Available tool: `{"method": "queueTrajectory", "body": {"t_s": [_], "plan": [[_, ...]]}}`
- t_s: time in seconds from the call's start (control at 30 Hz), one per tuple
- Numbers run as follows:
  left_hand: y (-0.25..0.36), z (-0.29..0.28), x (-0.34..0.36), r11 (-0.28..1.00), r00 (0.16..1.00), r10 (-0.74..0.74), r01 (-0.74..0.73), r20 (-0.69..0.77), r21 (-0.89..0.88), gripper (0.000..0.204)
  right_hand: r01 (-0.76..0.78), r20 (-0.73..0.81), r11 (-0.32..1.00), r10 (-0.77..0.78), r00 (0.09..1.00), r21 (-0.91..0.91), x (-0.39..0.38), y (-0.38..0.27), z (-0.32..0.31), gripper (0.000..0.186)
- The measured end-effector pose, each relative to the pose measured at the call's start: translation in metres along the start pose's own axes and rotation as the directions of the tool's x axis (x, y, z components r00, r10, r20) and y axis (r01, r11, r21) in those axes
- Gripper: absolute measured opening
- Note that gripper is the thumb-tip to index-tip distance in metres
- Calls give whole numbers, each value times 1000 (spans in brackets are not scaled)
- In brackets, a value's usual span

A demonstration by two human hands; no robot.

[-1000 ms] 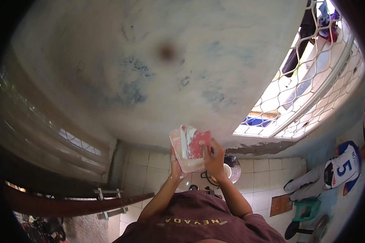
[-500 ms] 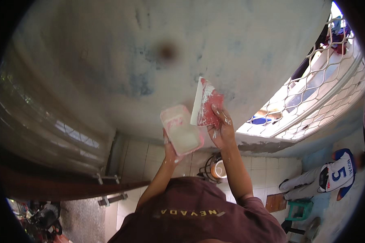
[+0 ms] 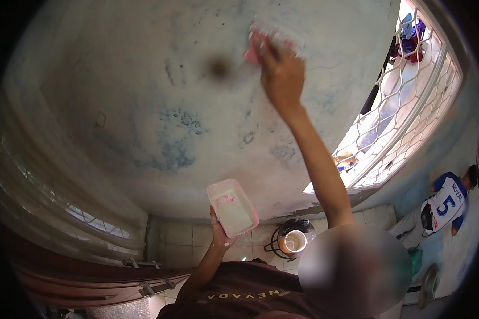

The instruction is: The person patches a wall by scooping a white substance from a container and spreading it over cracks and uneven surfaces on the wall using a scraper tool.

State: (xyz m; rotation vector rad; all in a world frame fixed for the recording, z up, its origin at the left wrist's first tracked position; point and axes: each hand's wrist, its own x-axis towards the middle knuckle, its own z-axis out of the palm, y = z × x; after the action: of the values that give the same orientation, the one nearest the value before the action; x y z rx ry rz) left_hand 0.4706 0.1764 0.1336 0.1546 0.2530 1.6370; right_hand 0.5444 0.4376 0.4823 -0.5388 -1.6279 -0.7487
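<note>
My right hand (image 3: 283, 74) is stretched far up against the wall, its fingers closed round a red scraper (image 3: 261, 45) smeared with white. The scraper's wide edge lies at the wall surface and is slightly blurred. Lower down, my left hand (image 3: 219, 232) grips a pink-rimmed plastic tub (image 3: 256, 217) from its left side and below. Pale, creamy filler (image 3: 235, 215) covers the bottom of the tub, with pink showing through near its upper end. The wall (image 3: 143, 80) is greyish white with blue, flaking patches (image 3: 181, 138).
A window with a white metal grille (image 3: 404, 106) is at the right. An orange-and-white bucket (image 3: 294, 242) stands by a dark round stand on the tiled floor (image 3: 181, 236). Another person (image 3: 444, 204) in a white-and-blue shirt is at the far right, near a green stool (image 3: 415, 259). A brown door (image 3: 90, 282) is lower left.
My right hand has moved from beside the tub up to the wall, carrying the scraper. The left hand has lowered the tub a little.
</note>
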Motion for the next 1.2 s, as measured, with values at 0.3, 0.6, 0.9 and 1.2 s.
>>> {"method": "queueTrajectory", "body": {"t_s": [0.3,0.6,0.9,1.2], "plan": [[9,-18,-11,999,999,44,-44,13,19,68,-40,236,917,-60,970,396,-134,-71,-8,56],[-9,-26,-14,988,990,135,-138,-51,-70,66,-162,-303,981,186,935,106,40,22,12,60],[-45,-7,-20,984,981,169,-173,-96,-32,74,64,314,895,-221,923,441,-127,-119,25,49],[-100,-4,-53,937,917,334,-348,-217,-27,64,157,-348,979,-104,932,127,92,6,0,33]]}}
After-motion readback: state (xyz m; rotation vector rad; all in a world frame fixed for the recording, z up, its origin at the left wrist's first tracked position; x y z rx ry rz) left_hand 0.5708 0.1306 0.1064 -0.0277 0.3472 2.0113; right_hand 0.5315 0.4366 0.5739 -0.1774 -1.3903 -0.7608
